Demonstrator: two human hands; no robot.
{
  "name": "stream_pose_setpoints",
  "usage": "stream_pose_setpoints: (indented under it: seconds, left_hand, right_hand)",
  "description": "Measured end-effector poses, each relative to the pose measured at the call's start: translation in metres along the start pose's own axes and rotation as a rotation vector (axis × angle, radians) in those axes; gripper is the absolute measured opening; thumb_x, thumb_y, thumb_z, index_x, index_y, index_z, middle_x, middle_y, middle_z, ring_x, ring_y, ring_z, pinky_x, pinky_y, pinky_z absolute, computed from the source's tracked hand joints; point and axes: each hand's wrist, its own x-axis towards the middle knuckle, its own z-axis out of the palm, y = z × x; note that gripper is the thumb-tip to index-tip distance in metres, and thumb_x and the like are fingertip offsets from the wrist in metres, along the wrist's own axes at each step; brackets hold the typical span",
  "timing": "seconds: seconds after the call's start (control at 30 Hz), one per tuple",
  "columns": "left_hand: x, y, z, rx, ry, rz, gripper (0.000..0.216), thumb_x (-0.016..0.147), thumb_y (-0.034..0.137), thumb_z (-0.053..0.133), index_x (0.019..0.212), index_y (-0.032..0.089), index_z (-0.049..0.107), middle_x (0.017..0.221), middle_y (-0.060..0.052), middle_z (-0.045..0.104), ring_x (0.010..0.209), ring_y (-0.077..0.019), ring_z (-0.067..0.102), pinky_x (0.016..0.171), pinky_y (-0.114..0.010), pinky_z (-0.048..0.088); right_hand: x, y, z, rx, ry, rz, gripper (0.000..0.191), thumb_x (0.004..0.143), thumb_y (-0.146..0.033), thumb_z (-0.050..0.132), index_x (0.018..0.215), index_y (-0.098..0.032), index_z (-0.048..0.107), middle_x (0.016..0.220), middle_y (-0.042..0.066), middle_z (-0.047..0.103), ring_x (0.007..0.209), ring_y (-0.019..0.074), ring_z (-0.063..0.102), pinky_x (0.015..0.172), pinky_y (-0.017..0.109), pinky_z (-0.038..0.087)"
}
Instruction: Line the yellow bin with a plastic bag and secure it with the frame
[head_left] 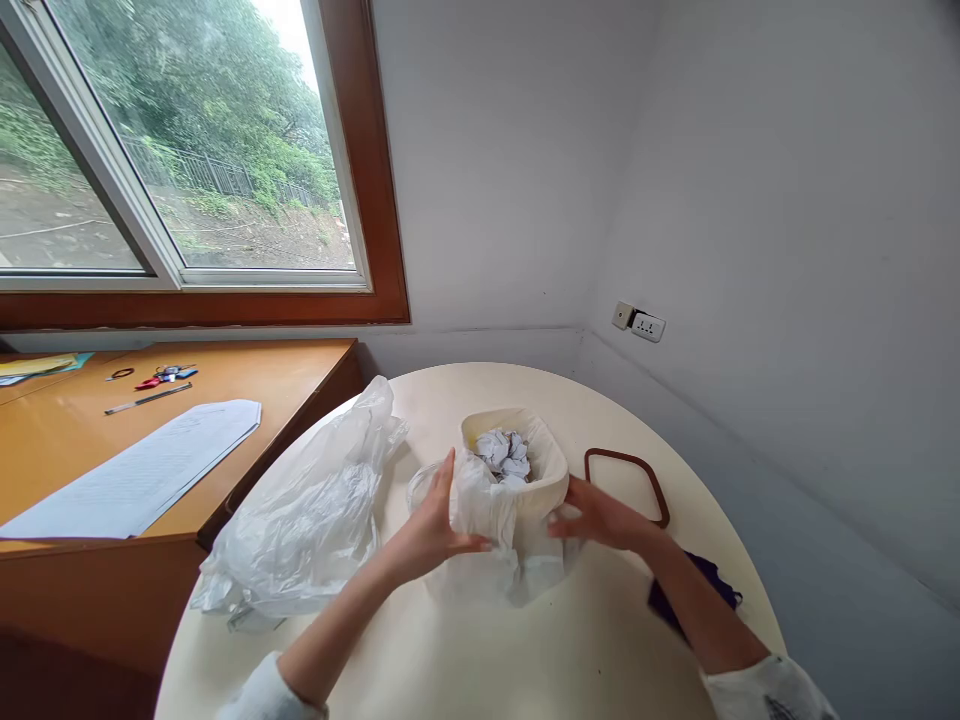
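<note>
A small waste bin [551, 465] stands on the table, lined with a thin white plastic bag [484, 505] folded over its rim. Crumpled white paper [504, 455] lies inside it. Against the bin's left side is my left hand [431, 525], thumb and fingers spread apart over the hanging liner. My right hand [604, 515] is at the right side by the rim, its fingers apart and slightly smeared. The liner's loose lower edge hangs down around the bin's front. How firmly either hand presses cannot be made out.
A large crumpled clear plastic bag [315, 510] lies to the left on the round table [480, 660]. At right are a brown rounded frame [637, 462] and a dark purple cloth item [701, 590]. The wooden desk [300, 375] holds papers [157, 465], a pen [146, 400] and keys [169, 375].
</note>
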Motion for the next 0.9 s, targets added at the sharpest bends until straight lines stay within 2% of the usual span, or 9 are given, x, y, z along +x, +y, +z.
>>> stream_pose_setpoints:
  seconds: [0.1,0.17,0.23,0.37,0.47,0.6,0.73,0.83,0.9]
  left_hand:
    - [-0.007,0.015,-0.019,0.013,0.144,0.057,0.079,0.074,0.04,0.067,0.139,0.029,0.024,0.145,-0.011,0.03,0.134,-0.0299,0.028,0.106,-0.05,0.03]
    - [-0.007,0.026,-0.028,0.019,0.225,0.22,0.05,0.083,0.032,0.058,0.129,0.029,0.04,0.137,-0.008,0.043,0.13,-0.0255,0.036,0.107,-0.046,0.031]
    - [-0.002,0.035,-0.032,0.033,0.209,0.375,0.032,0.088,0.026,0.049,0.119,0.026,0.05,0.125,-0.007,0.054,0.123,-0.0231,0.044,0.109,-0.046,0.029]
    - [0.016,0.045,-0.034,0.081,0.03,0.487,0.022,0.093,0.023,0.038,0.102,0.02,0.058,0.1,-0.006,0.065,0.107,-0.0196,0.055,0.111,-0.046,0.024]
    - [0.028,0.047,-0.035,0.147,-0.076,0.51,0.032,0.095,0.026,0.03,0.079,0.018,0.057,0.077,-0.004,0.062,0.094,-0.0173,0.058,0.11,-0.042,0.025]
    - [0.043,0.05,-0.045,0.262,-0.2,0.524,0.042,0.096,0.03,0.024,0.064,0.019,0.048,0.07,-0.001,0.056,0.079,-0.0147,0.056,0.111,-0.041,0.021]
    - [0.055,0.055,-0.052,0.344,-0.3,0.529,0.044,0.096,0.032,0.023,0.059,0.019,0.043,0.062,0.001,0.052,0.072,-0.0141,0.053,0.11,-0.04,0.021]
    - [0.057,0.057,-0.049,0.364,-0.275,0.539,0.044,0.096,0.03,0.021,0.059,0.019,0.041,0.061,0.001,0.05,0.064,-0.0133,0.049,0.103,-0.037,0.029]
    - [0.055,0.058,-0.045,0.358,-0.216,0.542,0.043,0.096,0.029,0.02,0.06,0.019,0.041,0.062,0.0,0.049,0.062,-0.0134,0.046,0.093,-0.035,0.037]
  right_hand:
    - [-0.007,-0.024,-0.019,-0.067,0.208,-0.085,0.048,0.076,-0.042,0.063,0.119,-0.021,0.055,0.123,0.01,0.058,0.112,0.0246,0.054,0.094,0.04,0.045]
    - [-0.008,-0.038,-0.019,-0.187,0.444,-0.2,0.032,0.082,-0.042,0.056,0.105,-0.021,0.061,0.112,0.009,0.063,0.106,0.0225,0.058,0.091,0.039,0.046]
    - [-0.006,-0.049,-0.007,-0.355,0.519,-0.344,0.027,0.084,-0.039,0.055,0.103,-0.021,0.062,0.11,0.009,0.063,0.106,0.0222,0.056,0.091,0.038,0.045]
    - [0.003,-0.061,0.024,-0.686,0.292,-0.54,0.042,0.083,-0.038,0.058,0.122,-0.022,0.052,0.117,0.01,0.061,0.109,0.0237,0.053,0.095,0.042,0.038]
    - [0.01,-0.062,0.033,-0.836,0.179,-0.579,0.025,0.089,-0.034,0.049,0.107,-0.02,0.06,0.092,0.007,0.068,0.088,0.0204,0.06,0.091,0.042,0.038]
    - [0.009,-0.068,0.019,-0.957,0.099,-0.5,0.022,0.089,-0.031,0.049,0.076,-0.017,0.06,0.07,0.003,0.063,0.075,0.0168,0.057,0.089,0.038,0.036]
    - [-0.001,-0.087,-0.002,-1.002,-0.039,-0.383,0.023,0.089,-0.027,0.05,0.069,-0.018,0.058,0.067,0.0,0.061,0.085,0.0178,0.06,0.098,0.042,0.027]
    - [-0.005,-0.101,-0.003,-0.985,-0.05,-0.359,0.012,0.087,-0.027,0.054,0.084,-0.02,0.063,0.081,0.001,0.066,0.093,0.0198,0.059,0.102,0.045,0.022]
    - [-0.004,-0.106,0.006,-0.914,-0.015,-0.39,0.019,0.084,-0.031,0.058,0.101,-0.022,0.062,0.093,0.002,0.067,0.09,0.0188,0.06,0.102,0.045,0.023]
